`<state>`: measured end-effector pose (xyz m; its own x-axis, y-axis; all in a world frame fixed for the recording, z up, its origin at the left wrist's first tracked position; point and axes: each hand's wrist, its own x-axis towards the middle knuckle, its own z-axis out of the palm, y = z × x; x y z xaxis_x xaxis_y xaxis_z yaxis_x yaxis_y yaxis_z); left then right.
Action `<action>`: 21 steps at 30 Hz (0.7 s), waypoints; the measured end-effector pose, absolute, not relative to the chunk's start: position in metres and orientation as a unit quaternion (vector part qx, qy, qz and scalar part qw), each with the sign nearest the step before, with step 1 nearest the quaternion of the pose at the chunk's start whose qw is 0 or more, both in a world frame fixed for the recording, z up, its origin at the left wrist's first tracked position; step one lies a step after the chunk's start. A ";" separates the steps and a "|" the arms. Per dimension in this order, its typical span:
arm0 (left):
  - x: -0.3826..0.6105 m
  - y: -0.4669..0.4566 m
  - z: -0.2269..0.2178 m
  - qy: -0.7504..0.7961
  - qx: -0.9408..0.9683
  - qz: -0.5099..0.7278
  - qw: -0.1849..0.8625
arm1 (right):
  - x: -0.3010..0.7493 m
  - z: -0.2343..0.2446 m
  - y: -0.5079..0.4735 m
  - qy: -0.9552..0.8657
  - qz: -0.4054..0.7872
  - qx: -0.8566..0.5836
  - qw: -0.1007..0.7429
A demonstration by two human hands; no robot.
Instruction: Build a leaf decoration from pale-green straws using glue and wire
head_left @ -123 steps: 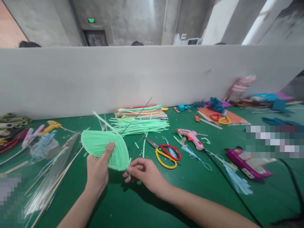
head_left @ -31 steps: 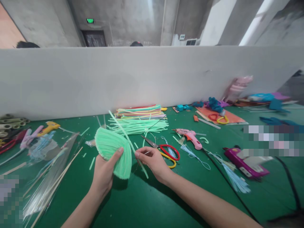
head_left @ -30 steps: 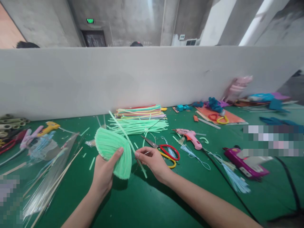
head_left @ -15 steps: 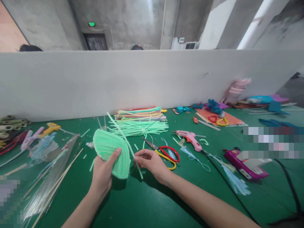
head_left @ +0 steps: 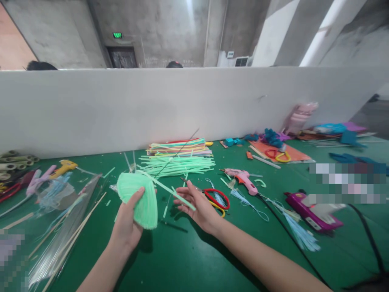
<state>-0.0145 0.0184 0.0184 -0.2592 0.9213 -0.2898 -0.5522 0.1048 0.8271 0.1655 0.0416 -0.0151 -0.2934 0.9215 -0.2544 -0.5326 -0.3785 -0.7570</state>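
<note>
My left hand is closed around a fan of mint-green pipe cleaners packed side by side, thumb on its front. A single green pipe cleaner slants from the fan's top edge down to my right hand. There the fingers are apart, palm turned up, and the strip passes across them. Whether it touches them I cannot tell. A thin wire rises from beside the fan. Scissors with red and yellow handles lie partly hidden behind my right hand.
Loose green pipe cleaners lie at the back before a white partition, with multicoloured ones behind. A pink glue gun, blue tassels and a purple device are right. Clear film and sticks are left.
My right hand's fingers have gone from pinching to spread apart. The single pipe cleaner has tilted from steep to flatter. The fan has shifted slightly left, and the wire now points higher.
</note>
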 end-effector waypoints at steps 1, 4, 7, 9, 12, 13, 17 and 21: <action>-0.015 0.018 0.019 0.473 0.202 0.628 0.583 | 0.167 -0.015 0.043 -0.278 0.752 -0.354 0.483; -0.013 0.016 0.018 0.477 0.231 0.581 0.618 | 0.171 -0.017 0.046 -0.300 0.752 -0.341 0.478; -0.012 0.012 0.018 0.474 0.263 0.525 0.657 | 0.174 -0.019 0.047 -0.335 0.764 -0.310 0.455; -0.012 0.010 0.018 0.469 0.299 0.482 0.676 | 0.174 -0.019 0.046 -0.358 0.773 -0.290 0.437; -0.013 0.008 0.018 0.462 0.356 0.424 0.693 | 0.174 -0.016 0.045 -0.393 0.772 -0.273 0.417; -0.013 0.008 0.018 0.463 0.367 0.409 0.695 | 0.174 -0.015 0.044 -0.403 0.770 -0.273 0.413; -0.010 0.006 0.019 0.475 0.375 0.380 0.699 | 0.171 -0.012 0.042 -0.405 0.747 -0.299 0.434; -0.008 0.006 0.021 0.482 0.370 0.383 0.696 | 0.171 -0.012 0.044 -0.402 0.729 -0.325 0.449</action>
<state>-0.0080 0.0060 0.0214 0.2432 0.8893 -0.3873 -0.1767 0.4332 0.8838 0.1712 0.0441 -0.0124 -0.3857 0.9156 -0.1135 -0.3921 -0.2740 -0.8782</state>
